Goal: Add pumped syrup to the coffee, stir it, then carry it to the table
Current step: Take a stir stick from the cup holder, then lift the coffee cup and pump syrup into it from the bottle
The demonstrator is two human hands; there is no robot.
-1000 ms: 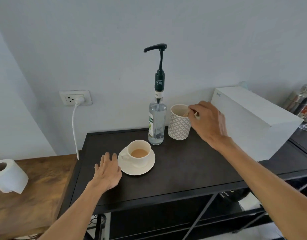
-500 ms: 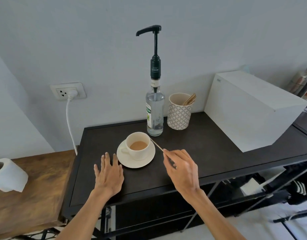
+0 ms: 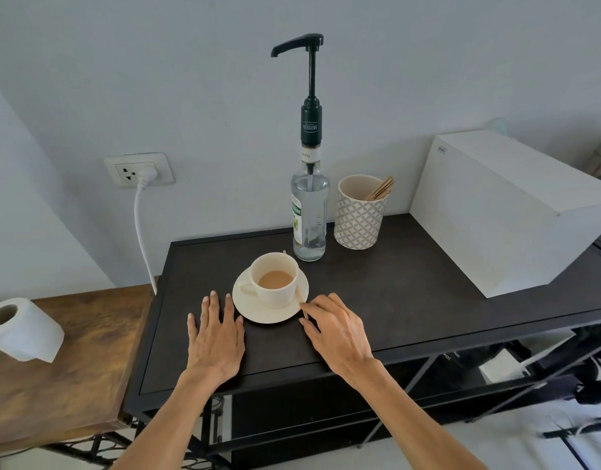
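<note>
Head view, left to right: a toilet roll (image 3: pixel 19 329) lies on the wooden side table (image 3: pixel 72 361), clear of the work. On the dark worktop (image 3: pixel 411 300) the left hand (image 3: pixel 215 337) rests flat with fingers spread, near the front edge and just left of the saucer (image 3: pixel 248 312). A slide of that hand could nudge the saucer and slop the coffee, since the cup (image 3: pixel 275 283) is fairly full. The right hand (image 3: pixel 336 329) sits at the saucer's right rim, its fingertips (image 3: pixel 304 305) seemingly pinching a thin wooden stirrer (image 3: pixel 297 295); I cannot tell whether the stick already rests on the saucer. Set carelessly, it may roll off. The syrup bottle (image 3: pixel 309 218) stands behind the cup toward the back edge, tall and narrow, so a hard pump could tip it. Its spout points left, not plainly over the cup. A patterned holder (image 3: pixel 358 215) beside it hides most of the spare stirrers. A white box (image 3: pixel 512 212) is cut off at right.
</note>
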